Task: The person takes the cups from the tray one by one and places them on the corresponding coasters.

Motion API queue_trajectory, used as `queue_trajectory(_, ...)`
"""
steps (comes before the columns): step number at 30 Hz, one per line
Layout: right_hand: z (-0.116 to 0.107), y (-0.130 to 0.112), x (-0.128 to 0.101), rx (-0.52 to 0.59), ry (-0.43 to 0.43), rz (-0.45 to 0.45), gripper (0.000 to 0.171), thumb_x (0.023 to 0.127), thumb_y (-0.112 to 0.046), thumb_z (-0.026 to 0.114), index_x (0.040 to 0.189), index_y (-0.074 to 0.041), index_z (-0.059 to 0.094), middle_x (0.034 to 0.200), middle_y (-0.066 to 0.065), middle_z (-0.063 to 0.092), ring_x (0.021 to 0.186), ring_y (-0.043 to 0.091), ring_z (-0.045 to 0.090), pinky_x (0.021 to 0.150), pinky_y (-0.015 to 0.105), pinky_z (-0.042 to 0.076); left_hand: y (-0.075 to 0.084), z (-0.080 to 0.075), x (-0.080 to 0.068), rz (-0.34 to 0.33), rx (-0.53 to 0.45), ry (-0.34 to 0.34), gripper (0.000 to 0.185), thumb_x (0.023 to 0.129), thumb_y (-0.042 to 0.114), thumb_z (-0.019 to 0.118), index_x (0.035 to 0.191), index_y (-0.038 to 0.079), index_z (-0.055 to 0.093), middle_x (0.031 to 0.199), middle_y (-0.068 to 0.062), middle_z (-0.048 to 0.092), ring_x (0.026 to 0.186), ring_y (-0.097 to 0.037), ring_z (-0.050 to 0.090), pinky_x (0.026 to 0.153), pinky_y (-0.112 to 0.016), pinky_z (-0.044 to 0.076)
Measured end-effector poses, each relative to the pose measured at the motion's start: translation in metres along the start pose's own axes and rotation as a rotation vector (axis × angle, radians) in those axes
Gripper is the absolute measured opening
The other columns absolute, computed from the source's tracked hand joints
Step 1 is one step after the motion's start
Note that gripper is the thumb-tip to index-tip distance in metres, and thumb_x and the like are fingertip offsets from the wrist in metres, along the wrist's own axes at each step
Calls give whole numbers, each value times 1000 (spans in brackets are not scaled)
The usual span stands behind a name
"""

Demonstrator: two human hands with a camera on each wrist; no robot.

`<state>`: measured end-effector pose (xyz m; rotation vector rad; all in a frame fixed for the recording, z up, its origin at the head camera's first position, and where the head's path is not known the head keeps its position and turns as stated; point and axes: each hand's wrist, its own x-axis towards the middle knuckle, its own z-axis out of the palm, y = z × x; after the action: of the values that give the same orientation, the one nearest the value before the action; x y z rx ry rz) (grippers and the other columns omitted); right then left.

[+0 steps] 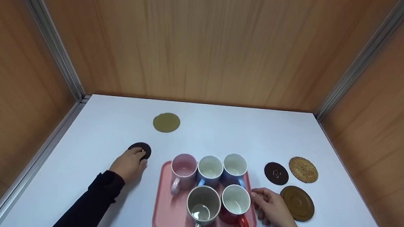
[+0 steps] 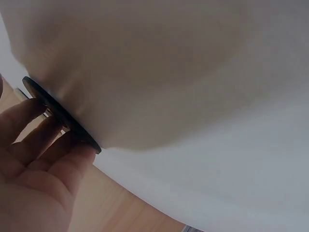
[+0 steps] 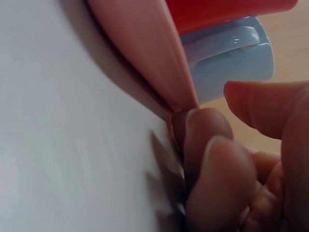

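Holding five mugs (image 1: 210, 168): pink tray (image 1: 162, 213).

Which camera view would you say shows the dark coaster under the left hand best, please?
The head view: the dark coaster lies flat on the white table, half covered by the left hand. The left wrist view shows only its thin edge against fingertips; the right wrist view misses it.

Olive round coaster (image 1: 166, 122) far left on white table (image 1: 222, 132). Right side: dark coaster (image 1: 276, 173), woven coaster (image 1: 303, 169), brown saucer-like coaster (image 1: 297, 203) nearest.
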<state>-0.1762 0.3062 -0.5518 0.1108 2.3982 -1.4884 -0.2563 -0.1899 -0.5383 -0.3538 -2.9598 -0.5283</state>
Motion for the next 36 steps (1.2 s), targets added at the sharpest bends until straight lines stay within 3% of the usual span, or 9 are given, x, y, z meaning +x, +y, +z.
queue_trajectory(11,2,0,0,23,7,20,60,91,-55,63,128,-7,60,74,5,63,53,17,56,46,30,48,7,8,13,-34,2,14,38,99,28,57,133,11,63,131,-26,55,116,-46,49,96,-58,44)
queue_trajectory(20,1,0,0,6,9,13,58,92,-53,62,128,-8,60,74,6,63,52,17,56,45,31,49,23,10,26,-15,47,-33,52,101,32,53,131,-11,55,131,-31,58,124,-46,55,106,-54,42)
queue_trajectory(27,0,-1,0,-3,9,27,59,92,-54,62,129,-8,60,74,5,63,52,17,57,46,32,49,37,8,31,-1,-20,-84,45,102,30,53,130,-4,60,139,-27,55,129,-44,52,110,-54,39)
queue_trajectory(36,-1,-2,0,8,1,21,58,92,-53,63,129,-8,60,76,6,64,53,18,57,46,31,49,49,19,38,44,-68,-58,41,101,26,55,132,1,61,133,-24,55,124,-43,55,108,-54,41)
